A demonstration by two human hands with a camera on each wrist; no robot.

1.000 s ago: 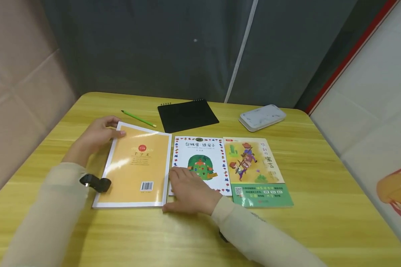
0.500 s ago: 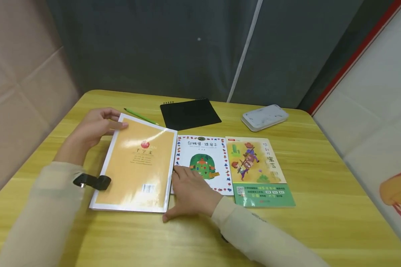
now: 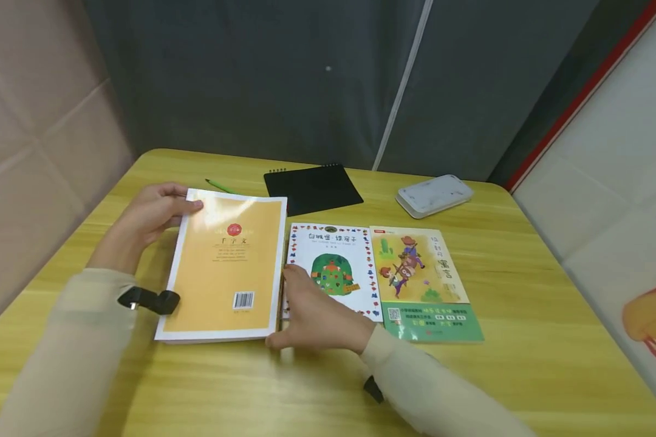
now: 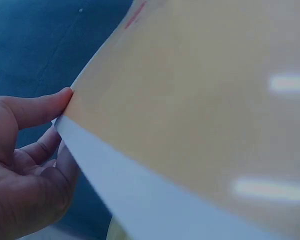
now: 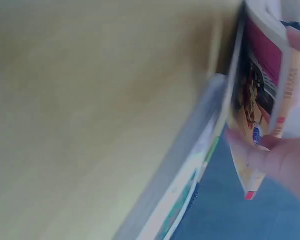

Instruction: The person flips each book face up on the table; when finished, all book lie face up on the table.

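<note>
A yellow book [image 3: 208,273] with a white border lies back cover up at the left of the table, tilted, its upper part raised. My left hand [image 3: 155,212] pinches its upper left corner, with the thumb on the back cover and other fingers behind, as the left wrist view shows too. My right hand [image 3: 328,318] is at the book's right edge, thumb by the lower corner and fingers spread along the spine. In the right wrist view the thumb [image 5: 250,152] overlaps the picture on the front cover [image 5: 265,55]. A white picture book [image 3: 355,276] lies partly behind that hand.
A yellow and green book [image 3: 421,279] lies right of the white one. Behind are a black spiral notebook [image 3: 314,188], a white case [image 3: 434,195] and a partly covered green pencil [image 3: 217,186]. A dark curtain [image 3: 251,79] hangs beyond the wooden table [image 3: 525,291].
Both hands and the yellow book have shifted slightly; its upper part has risen over the pencil. The right hand has turned, its fingers now closer along the spine.
</note>
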